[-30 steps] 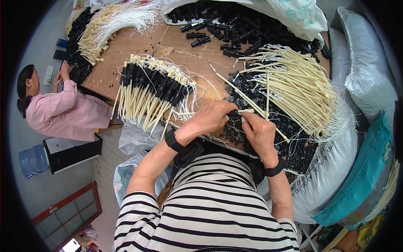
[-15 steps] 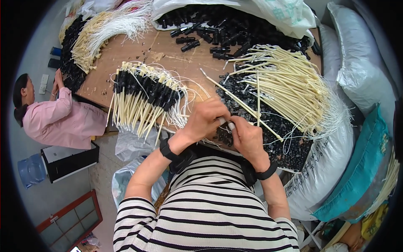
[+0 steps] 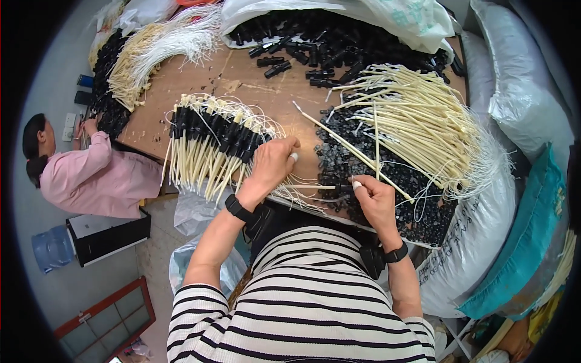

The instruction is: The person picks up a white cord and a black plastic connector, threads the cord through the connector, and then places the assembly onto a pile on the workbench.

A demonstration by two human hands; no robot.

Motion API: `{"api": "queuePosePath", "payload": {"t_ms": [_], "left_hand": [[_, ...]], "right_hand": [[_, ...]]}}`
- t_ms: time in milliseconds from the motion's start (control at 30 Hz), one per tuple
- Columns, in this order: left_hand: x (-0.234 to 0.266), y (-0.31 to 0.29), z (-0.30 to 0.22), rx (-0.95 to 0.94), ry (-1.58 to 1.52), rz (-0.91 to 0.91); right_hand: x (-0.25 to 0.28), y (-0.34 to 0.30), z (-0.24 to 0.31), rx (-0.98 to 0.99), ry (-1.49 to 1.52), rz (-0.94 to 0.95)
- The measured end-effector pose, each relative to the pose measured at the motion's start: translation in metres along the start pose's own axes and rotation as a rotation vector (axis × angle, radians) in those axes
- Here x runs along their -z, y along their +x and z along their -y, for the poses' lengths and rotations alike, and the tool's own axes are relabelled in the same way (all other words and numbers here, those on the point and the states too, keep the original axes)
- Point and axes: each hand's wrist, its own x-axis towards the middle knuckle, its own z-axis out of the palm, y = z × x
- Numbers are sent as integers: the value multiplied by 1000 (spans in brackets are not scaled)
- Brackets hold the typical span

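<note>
My left hand (image 3: 273, 162) is closed, fingers curled in, over the right end of a bundle of cream rods with black sleeves and white cords (image 3: 212, 136). What it holds, if anything, is hidden. My right hand (image 3: 376, 204) pinches at the front edge of a spread of small black pieces (image 3: 411, 215); the thing in its fingertips is too small to make out. White coverings show on a finger of each hand. Between the hands, a cream rod (image 3: 318, 187) points toward the right fingertips, with something black by its end.
A heap of cream rods with white cords (image 3: 417, 127) lies at the right on the black pieces. Black connector-like parts (image 3: 321, 51) spill from a white sack (image 3: 417, 24) at the back. Full sacks (image 3: 514, 78) line the right side. A person in pink (image 3: 97, 175) works at the left end.
My hands, together before, have come apart: the left has moved left and up toward the bundle, the right slightly right and down. A cream rod now shows between them.
</note>
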Motion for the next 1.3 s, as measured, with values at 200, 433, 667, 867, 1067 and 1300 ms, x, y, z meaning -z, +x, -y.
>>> {"api": "queuePosePath", "payload": {"t_ms": [200,433,667,867,1067,1300], "left_hand": [[-21,16,-19,-209,-168,-128],[-21,18,-26,-67,-467,-4],[-19,-4,-79,-528,-331,-115],[-12,-9,-76,35,-736,26],[-8,-8,-67,221,-835,131],[-9,-2,-51,-362,-547,-59]], "right_hand": [[-9,7,0,-13,39,28],[-10,13,-1,-97,137,-3],[-22,21,-7,82,163,-22],[-24,13,14,268,-245,-187],[-27,9,17,624,-456,-266],[-11,6,23,11,591,33]]}}
